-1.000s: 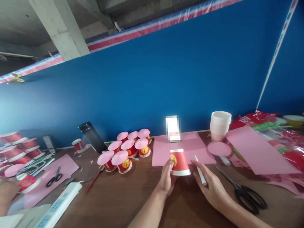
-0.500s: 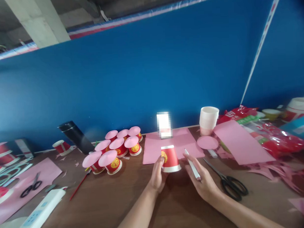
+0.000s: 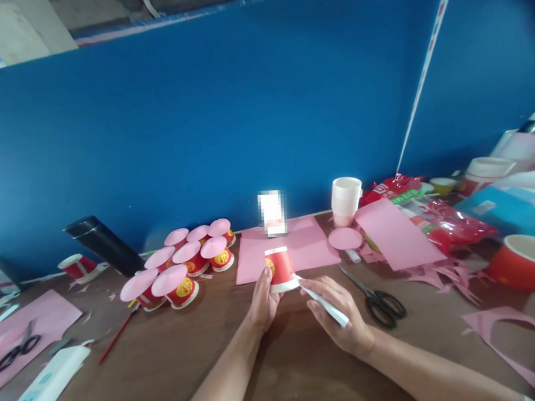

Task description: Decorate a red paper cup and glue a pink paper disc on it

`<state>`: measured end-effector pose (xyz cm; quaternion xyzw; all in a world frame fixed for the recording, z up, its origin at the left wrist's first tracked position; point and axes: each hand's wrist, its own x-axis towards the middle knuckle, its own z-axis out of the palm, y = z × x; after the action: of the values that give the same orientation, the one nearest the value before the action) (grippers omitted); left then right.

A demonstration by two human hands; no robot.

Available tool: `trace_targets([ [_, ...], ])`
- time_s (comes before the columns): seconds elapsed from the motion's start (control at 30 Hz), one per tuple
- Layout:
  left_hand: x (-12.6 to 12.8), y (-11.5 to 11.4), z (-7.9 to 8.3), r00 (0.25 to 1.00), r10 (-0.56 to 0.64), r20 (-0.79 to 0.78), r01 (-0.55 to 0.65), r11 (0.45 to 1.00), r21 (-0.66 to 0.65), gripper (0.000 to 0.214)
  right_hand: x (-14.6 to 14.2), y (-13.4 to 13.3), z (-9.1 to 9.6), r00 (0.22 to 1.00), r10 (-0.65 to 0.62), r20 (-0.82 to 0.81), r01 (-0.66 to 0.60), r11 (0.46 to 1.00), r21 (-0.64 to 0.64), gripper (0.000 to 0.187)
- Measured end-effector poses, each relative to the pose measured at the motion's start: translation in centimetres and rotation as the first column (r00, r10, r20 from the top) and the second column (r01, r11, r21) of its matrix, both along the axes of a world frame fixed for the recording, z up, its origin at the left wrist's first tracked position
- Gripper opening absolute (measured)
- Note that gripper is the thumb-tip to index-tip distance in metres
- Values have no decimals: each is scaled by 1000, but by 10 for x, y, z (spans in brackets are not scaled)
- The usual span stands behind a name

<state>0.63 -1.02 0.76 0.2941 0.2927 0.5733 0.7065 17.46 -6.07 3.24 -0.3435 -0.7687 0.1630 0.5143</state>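
Note:
My left hand (image 3: 262, 303) grips a red paper cup (image 3: 279, 269) that stands upside down on the wooden table, partly on a pink paper sheet (image 3: 291, 249). My right hand (image 3: 337, 315) is closed around a white pen (image 3: 324, 302), its tip touching the base edge of the cup on the right side. A pink paper disc (image 3: 345, 239) lies behind and to the right of the cup.
Several inverted red cups topped with pink discs (image 3: 182, 265) stand at the left. Black scissors (image 3: 376, 299) lie right of my hand. A white cup stack (image 3: 346, 200), pink sheet (image 3: 395, 234), red packaging (image 3: 444, 223), a black flask (image 3: 102, 244) and a power strip (image 3: 46, 383) surround them.
The view has swung right and down. My right hand has turned the pen and brought its tip against the cup. My left hand keeps its hold on the cup.

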Motion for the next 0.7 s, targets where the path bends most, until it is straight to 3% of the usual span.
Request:
trace_targets([
  [0.3,2,-2,2,997,31,-70,-28,999,38,21,0,1,-1,999,-32,-2,32,998,-47,31],
  [0.53,4,-1,2,998,27,-50,-25,999,42,27,1,2,-3,1000,-18,23,19,1000,-14,34],
  [0.7,5,-3,4,998,49,-34,-46,995,86,34,1,-1,-3,999,-38,4,37,996,82,33],
])
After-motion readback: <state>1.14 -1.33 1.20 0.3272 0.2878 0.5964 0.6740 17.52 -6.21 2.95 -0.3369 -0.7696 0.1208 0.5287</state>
